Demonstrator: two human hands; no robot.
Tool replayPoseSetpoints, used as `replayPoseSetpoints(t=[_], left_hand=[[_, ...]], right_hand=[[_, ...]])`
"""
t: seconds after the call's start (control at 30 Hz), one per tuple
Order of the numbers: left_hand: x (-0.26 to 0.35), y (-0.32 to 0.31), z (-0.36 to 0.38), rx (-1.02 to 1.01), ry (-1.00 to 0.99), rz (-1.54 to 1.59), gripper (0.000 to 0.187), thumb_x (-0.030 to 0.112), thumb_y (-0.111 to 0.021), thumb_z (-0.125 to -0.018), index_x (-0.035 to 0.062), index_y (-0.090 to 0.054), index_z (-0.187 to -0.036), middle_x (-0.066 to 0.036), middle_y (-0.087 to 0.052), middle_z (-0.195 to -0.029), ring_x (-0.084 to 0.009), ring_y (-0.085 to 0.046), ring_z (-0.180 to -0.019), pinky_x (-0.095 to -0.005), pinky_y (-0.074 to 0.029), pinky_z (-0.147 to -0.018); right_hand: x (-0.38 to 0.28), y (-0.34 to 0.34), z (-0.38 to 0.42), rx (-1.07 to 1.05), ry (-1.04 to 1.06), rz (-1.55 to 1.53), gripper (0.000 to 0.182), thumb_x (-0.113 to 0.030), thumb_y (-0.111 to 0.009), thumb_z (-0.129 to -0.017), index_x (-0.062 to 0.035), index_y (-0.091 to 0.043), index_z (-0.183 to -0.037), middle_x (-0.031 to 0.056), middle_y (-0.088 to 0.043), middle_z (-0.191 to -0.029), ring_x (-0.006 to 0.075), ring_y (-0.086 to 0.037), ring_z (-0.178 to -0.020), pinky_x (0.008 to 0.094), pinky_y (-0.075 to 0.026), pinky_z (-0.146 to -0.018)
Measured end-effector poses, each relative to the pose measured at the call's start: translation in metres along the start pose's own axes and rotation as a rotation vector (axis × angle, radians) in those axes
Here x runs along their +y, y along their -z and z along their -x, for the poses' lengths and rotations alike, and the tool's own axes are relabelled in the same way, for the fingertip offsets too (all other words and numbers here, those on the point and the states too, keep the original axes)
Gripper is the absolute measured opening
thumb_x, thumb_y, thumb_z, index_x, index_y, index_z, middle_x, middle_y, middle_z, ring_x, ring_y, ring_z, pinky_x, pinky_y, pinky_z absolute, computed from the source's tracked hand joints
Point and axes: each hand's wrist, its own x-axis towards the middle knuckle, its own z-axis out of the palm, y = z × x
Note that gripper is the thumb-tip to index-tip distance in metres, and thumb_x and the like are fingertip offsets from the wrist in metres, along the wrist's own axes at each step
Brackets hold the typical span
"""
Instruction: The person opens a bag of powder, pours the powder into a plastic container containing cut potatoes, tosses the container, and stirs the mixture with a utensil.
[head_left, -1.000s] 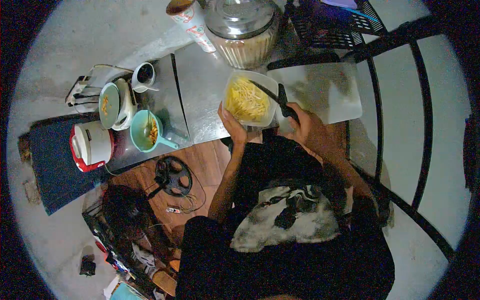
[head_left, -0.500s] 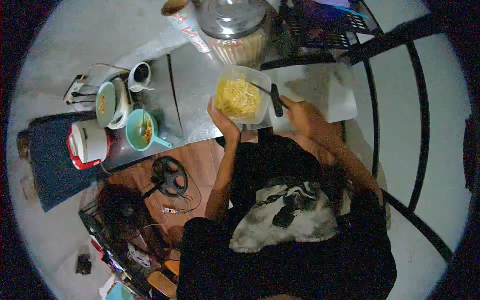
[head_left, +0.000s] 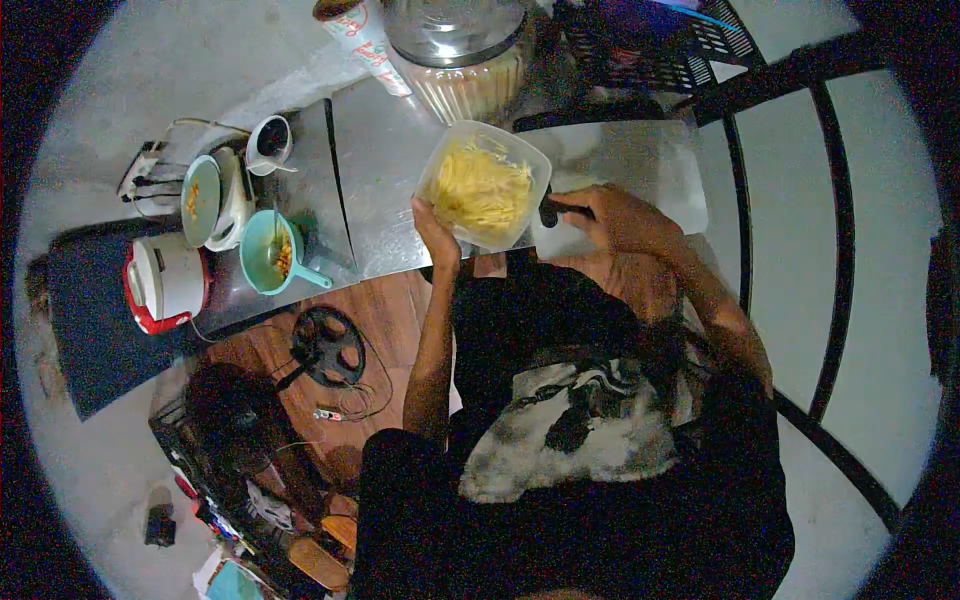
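My left hand (head_left: 436, 232) is closed on the near left side of a clear square plastic container (head_left: 541, 163), its fingers partly hidden beneath. Thin pale yellow strips (head_left: 484, 187) fill much of the container, which is raised and tilted toward me. Beside its right wall, my right hand (head_left: 607, 214) is closed around the handle of a black-handled utensil (head_left: 550, 210). The working end of that utensil is hard to make out. Behind and to the right of the container lies a white board (head_left: 660, 170) on the metal table (head_left: 385, 225).
A large ribbed glass jar (head_left: 470, 85) and a printed paper roll (head_left: 365, 50) stand behind the container. At left are a turquoise strainer (head_left: 262, 250) with food pieces, a plate (head_left: 201, 200), a white cup (head_left: 268, 150) and a white-and-red cooker (head_left: 168, 280). A black basket (head_left: 640, 50) sits at back right.
The container has tilted, and its strips have shifted inside. My right hand has drawn the utensil back from over the strips to the container's right side.
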Motion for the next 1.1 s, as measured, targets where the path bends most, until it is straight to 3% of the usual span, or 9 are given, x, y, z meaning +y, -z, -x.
replayPoseSetpoints(t=[0.23, 0.33, 0.4, 0.53, 0.63, 0.7, 0.83, 1.03, 1.1], left_hand=[[0.012, -0.012, 0.009, 0.046, -0.048, -0.185, 0.056, 0.045, -0.023, -0.095, -0.0006, -0.042, -0.119, -0.014, -0.051, -0.112, -0.0228, -0.049, -0.103, -0.0348, -0.038, -0.091], [0.014, -0.01, 0.009, 0.031, -0.088, -0.318, 0.056, 0.046, -0.022, -0.095, -0.0011, -0.042, -0.119, -0.015, -0.05, -0.112, -0.0235, -0.048, -0.104, -0.035, -0.037, -0.091], [0.014, -0.012, 0.011, 0.025, -0.095, -0.259, 0.056, 0.045, -0.022, -0.095, -0.0018, -0.041, -0.12, -0.017, -0.049, -0.112, -0.0239, -0.047, -0.105, -0.0351, -0.037, -0.091], [0.006, -0.021, 0.011, 0.047, -0.053, -0.201, 0.055, 0.045, -0.023, -0.096, -0.0015, -0.041, -0.119, -0.017, -0.048, -0.113, -0.0243, -0.047, -0.105, -0.0356, -0.036, -0.092], [-0.001, -0.02, 0.011, 0.015, -0.11, -0.27, 0.055, 0.044, -0.023, -0.096, -0.0019, -0.041, -0.12, -0.018, -0.048, -0.115, -0.0249, -0.046, -0.107, -0.0358, -0.035, -0.093], [0.001, -0.021, 0.014, -0.023, -0.041, -0.194, 0.054, 0.043, -0.024, -0.096, -0.0023, -0.04, -0.121, -0.018, -0.047, -0.117, -0.0249, -0.045, -0.109, -0.0356, -0.035, -0.094], [-0.018, -0.016, 0.01, -0.029, -0.004, -0.115, 0.054, 0.043, -0.024, -0.096, -0.0027, -0.04, -0.12, -0.018, -0.046, -0.118, -0.0251, -0.044, -0.11, -0.0353, -0.034, -0.094], [-0.013, -0.02, 0.008, -0.008, -0.044, -0.125, 0.056, 0.045, -0.025, -0.095, -0.0026, -0.04, -0.121, -0.018, -0.046, -0.117, -0.0264, -0.044, -0.11, -0.0356, -0.034, -0.094], [-0.018, -0.016, 0.006, 0.082, -0.094, -0.205, 0.055, 0.044, -0.024, -0.095, -0.0025, -0.04, -0.12, -0.017, -0.046, -0.115, -0.0261, -0.045, -0.108, -0.0359, -0.035, -0.094]], right_hand=[[-0.045, 0.012, 0.015, -0.022, -0.081, 0.08, 0.038, -0.016, -0.054, -0.083, -0.0053, -0.051, -0.12, 0.0221, -0.06, -0.101, 0.0363, -0.058, -0.094, 0.0414, -0.045, -0.083], [-0.039, 0.01, 0.019, -0.042, 0.166, 0.096, 0.039, -0.013, -0.052, -0.083, -0.0062, -0.05, -0.121, 0.0221, -0.061, -0.097, 0.0378, -0.06, -0.088, 0.0418, -0.047, -0.08], [-0.061, 0.028, 0.021, 0.093, -0.191, 0.062, 0.038, -0.015, -0.052, -0.083, -0.0064, -0.051, -0.12, 0.0243, -0.06, -0.095, 0.039, -0.059, -0.086, 0.0423, -0.047, -0.079], [-0.034, 0.003, 0.008, 0.111, -0.208, 0.096, 0.037, -0.016, -0.052, -0.084, -0.0066, -0.051, -0.12, 0.0264, -0.058, -0.094, 0.0389, -0.059, -0.089, 0.0441, -0.047, -0.08], [-0.047, 0.003, 0.015, -0.077, -0.284, 0.138, 0.034, -0.015, -0.05, -0.085, -0.0061, -0.053, -0.118, 0.0269, -0.059, -0.093, 0.039, -0.059, -0.088, 0.045, -0.047, -0.079], [-0.031, 0.005, 0.026, -0.04, -0.001, 0.095, 0.036, -0.014, -0.049, -0.085, -0.0059, -0.05, -0.12, 0.0278, -0.058, -0.091, 0.0397, -0.059, -0.086, 0.0451, -0.047, -0.078], [-0.028, 0.015, 0.013, 0.051, -0.197, 0.164, 0.038, -0.014, -0.05, -0.084, -0.0054, -0.05, -0.121, 0.0271, -0.059, -0.094, 0.0403, -0.058, -0.086, 0.044, -0.047, -0.079], [-0.041, 0.008, 0.018, -0.145, -0.105, 0.116, 0.037, -0.012, -0.05, -0.083, -0.0059, -0.051, -0.119, 0.0244, -0.06, -0.093, 0.0404, -0.059, -0.084, 0.0449, -0.047, -0.075], [-0.03, 0.021, 0.029, 0.065, 0.005, 0.172, 0.04, -0.013, -0.05, -0.083, -0.0063, -0.048, -0.122, 0.0258, -0.059, -0.09, 0.041, -0.059, -0.081, 0.0459, -0.047, -0.073]])
